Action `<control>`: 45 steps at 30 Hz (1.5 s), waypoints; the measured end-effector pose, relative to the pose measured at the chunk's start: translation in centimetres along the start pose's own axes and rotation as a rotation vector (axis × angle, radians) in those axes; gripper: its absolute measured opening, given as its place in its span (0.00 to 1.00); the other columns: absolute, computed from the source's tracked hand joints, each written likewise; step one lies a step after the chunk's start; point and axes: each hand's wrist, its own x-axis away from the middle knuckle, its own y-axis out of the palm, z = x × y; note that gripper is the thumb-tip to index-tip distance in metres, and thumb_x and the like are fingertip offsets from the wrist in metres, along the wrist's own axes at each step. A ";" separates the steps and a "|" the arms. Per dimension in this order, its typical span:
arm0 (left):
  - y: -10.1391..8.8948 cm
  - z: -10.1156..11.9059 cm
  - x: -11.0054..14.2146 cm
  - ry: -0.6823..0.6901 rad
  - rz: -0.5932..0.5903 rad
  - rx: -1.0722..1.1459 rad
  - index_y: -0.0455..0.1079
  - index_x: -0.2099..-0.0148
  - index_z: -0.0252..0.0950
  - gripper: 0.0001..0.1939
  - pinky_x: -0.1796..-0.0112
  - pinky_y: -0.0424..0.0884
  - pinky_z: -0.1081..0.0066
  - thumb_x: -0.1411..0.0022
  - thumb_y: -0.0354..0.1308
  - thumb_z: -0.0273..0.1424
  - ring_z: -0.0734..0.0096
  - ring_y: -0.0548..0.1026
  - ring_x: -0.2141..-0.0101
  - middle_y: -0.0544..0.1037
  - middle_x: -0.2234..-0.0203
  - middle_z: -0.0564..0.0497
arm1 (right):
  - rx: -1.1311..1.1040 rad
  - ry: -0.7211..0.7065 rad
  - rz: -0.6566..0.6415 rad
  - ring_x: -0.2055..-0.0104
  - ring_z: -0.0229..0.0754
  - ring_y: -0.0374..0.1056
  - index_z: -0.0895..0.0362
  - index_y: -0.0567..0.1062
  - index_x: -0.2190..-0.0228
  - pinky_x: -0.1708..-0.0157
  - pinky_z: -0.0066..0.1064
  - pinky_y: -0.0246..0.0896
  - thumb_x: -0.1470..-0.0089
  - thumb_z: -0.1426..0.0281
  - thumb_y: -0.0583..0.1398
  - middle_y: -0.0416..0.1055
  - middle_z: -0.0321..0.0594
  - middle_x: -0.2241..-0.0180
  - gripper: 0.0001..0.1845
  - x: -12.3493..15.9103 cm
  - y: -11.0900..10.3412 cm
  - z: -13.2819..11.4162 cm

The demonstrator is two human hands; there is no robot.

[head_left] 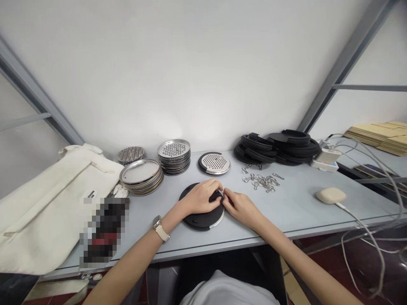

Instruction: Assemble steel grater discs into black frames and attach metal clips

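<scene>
A round black plastic disc (199, 221) with a silver metal edge showing at its front right lies flat near the table's front edge. My left hand (203, 197) rests over it, fingers curled toward its right side. Beside that rim my right hand (238, 206) is closed in a pinch. Between the fingertips of both hands a small metal clip (221, 193) glints, mostly hidden by the fingers. Just behind lies a perforated metal grater disc (216, 162) in a black holder. A loose pile of wire clips (263, 182) is to the right.
Stacked grater discs (174, 156) and plain-topped metal discs (141, 178) stand at left, near a cream bag (60, 203). Black rings (280, 148) are heaped at the back right. A white mouse-shaped device (330, 195), its cable and yellowish boards (378, 134) are farther right.
</scene>
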 end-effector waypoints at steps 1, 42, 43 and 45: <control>0.0 0.0 0.0 0.003 0.003 -0.007 0.61 0.58 0.37 0.09 0.59 0.67 0.68 0.42 0.52 0.25 0.66 0.69 0.61 0.70 0.63 0.49 | 0.001 -0.003 -0.003 0.76 0.39 0.66 0.54 0.64 0.68 0.74 0.27 0.48 0.40 0.69 0.47 0.70 0.36 0.76 0.08 0.0 0.0 0.0; 0.1 0.2 0.0 -0.025 0.004 -0.077 0.62 0.60 0.36 0.04 0.60 0.66 0.67 0.40 0.52 0.28 0.66 0.68 0.62 0.67 0.64 0.49 | 0.056 -0.029 0.002 0.76 0.40 0.66 0.55 0.64 0.68 0.74 0.28 0.47 0.37 0.68 0.45 0.70 0.37 0.76 0.11 0.0 0.3 0.2; 0.1 0.2 0.0 -0.022 0.003 -0.075 0.62 0.60 0.36 0.04 0.60 0.66 0.67 0.40 0.52 0.28 0.66 0.68 0.63 0.67 0.64 0.49 | 0.055 -0.031 -0.001 0.76 0.40 0.66 0.55 0.64 0.68 0.74 0.28 0.47 0.37 0.68 0.45 0.70 0.37 0.76 0.11 0.0 0.3 0.2; 0.0 0.2 0.0 -0.012 0.000 -0.075 0.62 0.61 0.36 0.03 0.60 0.66 0.68 0.39 0.51 0.27 0.66 0.68 0.63 0.67 0.65 0.50 | 0.056 -0.031 -0.004 0.75 0.41 0.67 0.55 0.64 0.67 0.74 0.28 0.48 0.37 0.68 0.44 0.70 0.37 0.76 0.11 0.0 0.3 0.2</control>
